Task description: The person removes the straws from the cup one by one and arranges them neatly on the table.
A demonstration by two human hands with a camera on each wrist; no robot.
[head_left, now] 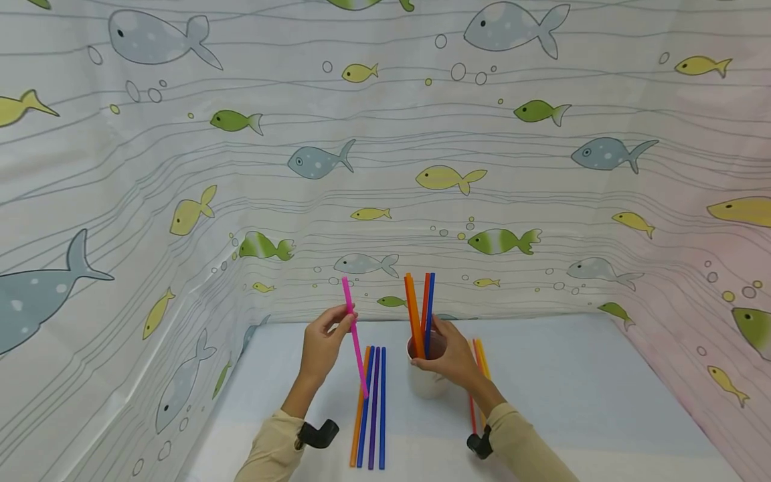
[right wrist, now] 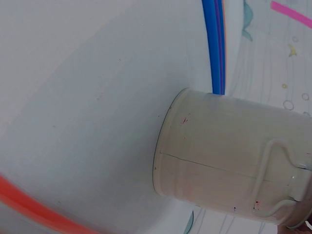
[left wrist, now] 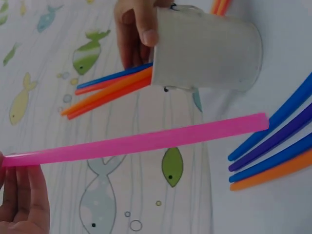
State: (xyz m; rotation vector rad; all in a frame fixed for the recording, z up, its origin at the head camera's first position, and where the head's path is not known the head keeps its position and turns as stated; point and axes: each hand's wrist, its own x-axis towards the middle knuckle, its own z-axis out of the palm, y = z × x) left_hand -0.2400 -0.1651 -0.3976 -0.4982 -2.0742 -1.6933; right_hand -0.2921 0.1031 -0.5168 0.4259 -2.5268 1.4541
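In the head view my left hand (head_left: 322, 345) pinches a pink straw (head_left: 358, 348) near its upper part, holding it up at a steep tilt. My right hand (head_left: 456, 360) grips the rim of a white metal pail (head_left: 429, 386), which stands on the table. Orange straws (head_left: 413, 311), a red straw (head_left: 425, 298) and a blue straw (head_left: 430, 304) stick out of the pail's top, leaning left. In the left wrist view, fingers of the right hand (left wrist: 139, 29) lie over the pail's rim. The pail's wire handle (right wrist: 265, 165) hangs at its side in the right wrist view.
Left of the pail, an orange straw (head_left: 356, 432), blue straws (head_left: 382, 415) and a purple straw (head_left: 374, 415) lie side by side. A red straw (head_left: 472, 405) and a yellow-orange straw (head_left: 482, 358) lie partly under the right forearm. Behind the table hangs a fish-patterned curtain (head_left: 385, 147).
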